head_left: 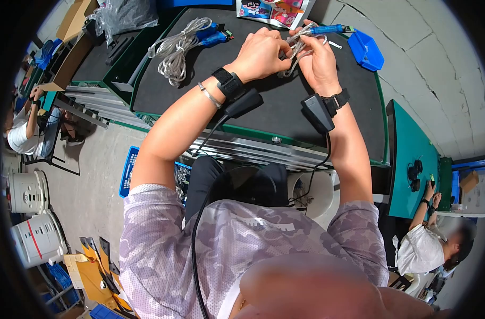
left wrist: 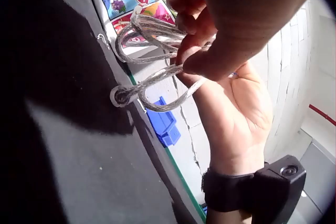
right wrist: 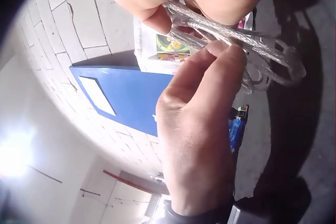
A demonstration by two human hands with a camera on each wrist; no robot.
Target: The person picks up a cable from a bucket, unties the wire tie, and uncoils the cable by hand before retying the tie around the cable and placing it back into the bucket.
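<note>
Both hands meet over the dark mat (head_left: 200, 101), on a coiled clear-sheathed silver cable (left wrist: 155, 27). My left hand (head_left: 261, 53) pinches strands of the coil between thumb and forefinger, as the right wrist view shows with the left hand (right wrist: 199, 108). My right hand (head_left: 319, 64) holds the coil from the other side, its fingers curled around the strands. A blue translucent connector (head_left: 327, 30) of this cable sticks out beyond the right hand. Loops of the coil hang free of the fingers in the left wrist view. Part of the bundle is hidden behind the fingers.
Left on the mat lies a bundle of similar cables (head_left: 173, 56) with blue connectors. A printed bag (head_left: 274, 11) stands at the back, and a blue tray (head_left: 365, 50) sits at the right edge. A small white strip (head_left: 335, 45) lies near the tray. Other people sit at both sides.
</note>
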